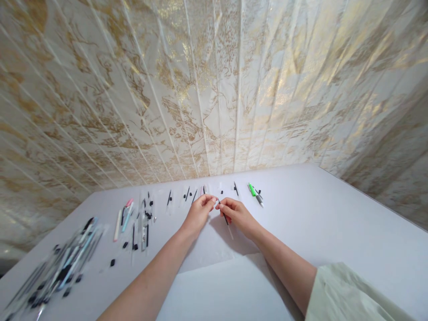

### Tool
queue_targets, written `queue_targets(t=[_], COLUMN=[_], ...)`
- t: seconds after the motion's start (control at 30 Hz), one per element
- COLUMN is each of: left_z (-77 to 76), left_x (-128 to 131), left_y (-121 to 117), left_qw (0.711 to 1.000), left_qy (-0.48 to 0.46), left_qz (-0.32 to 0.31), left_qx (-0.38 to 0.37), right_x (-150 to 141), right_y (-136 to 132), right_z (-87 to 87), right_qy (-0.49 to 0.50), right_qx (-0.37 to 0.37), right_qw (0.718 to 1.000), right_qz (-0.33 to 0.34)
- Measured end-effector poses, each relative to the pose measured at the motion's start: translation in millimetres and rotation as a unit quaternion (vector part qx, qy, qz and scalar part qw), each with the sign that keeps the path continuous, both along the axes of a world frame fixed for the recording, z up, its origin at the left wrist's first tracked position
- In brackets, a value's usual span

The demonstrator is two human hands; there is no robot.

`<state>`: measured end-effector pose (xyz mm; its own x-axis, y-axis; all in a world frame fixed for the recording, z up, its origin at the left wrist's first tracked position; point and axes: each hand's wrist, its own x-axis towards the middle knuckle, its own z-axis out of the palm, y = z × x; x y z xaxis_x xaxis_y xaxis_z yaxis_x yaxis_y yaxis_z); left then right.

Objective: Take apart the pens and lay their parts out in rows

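Note:
My right hand (pixel 239 216) pinches a thin pen refill (pixel 226 220), dark along most of its length with a pale, see-through lower end. The refill slants, its upper tip pointing toward my left fingertips. My left hand (pixel 199 215) is closed in a pinch right beside that tip; whatever sits between its thumb and finger is too small to make out. Both hands are just above the white table (pixel 334 223). Beyond my right hand lies a green, white and grey pen (pixel 256 195).
Along the back of the table lie dark refills (pixel 169 198) and small black caps (pixel 222 192). Pink, white and blue pens (pixel 127 216) lie to the left, and a large pile of pen parts (pixel 72 258) is farther left. A white sheet (pixel 220 290) is in front; a gold-patterned curtain (pixel 207 89) hangs behind.

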<state>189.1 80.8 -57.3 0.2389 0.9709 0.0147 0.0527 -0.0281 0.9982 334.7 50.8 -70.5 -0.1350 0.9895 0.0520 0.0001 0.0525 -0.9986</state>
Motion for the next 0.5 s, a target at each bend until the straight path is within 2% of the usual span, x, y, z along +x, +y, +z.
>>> queue_targets(t=[0.1,0.17,0.33,0.5], left_z=[0.5,0.1,-2.7,-8.1], left_x=[-1.0,-0.5,0.2,4.6], left_y=[-0.9,-1.5,-0.5,-1.2], left_qw=[0.991,0.986,0.982,0.987], left_qy=[-0.106,-0.140,-0.168,-0.148], left_qz=[-0.041,-0.048,-0.032,0.012], left_qx=[-0.065,-0.082,-0.084,-0.059], right_x=[-4.4,-5.5,-5.2,-5.5], right_y=[-4.2,-5.2,-5.1,-3.7], right_z=[0.8,0.6,0.5,-0.5], right_qy=[0.002,0.008,0.015,-0.013], right_qx=[0.003,0.003,-0.002,-0.004], right_qw=[1.000,1.000,0.999,1.000], right_qz=[0.021,0.025,0.030,0.016])
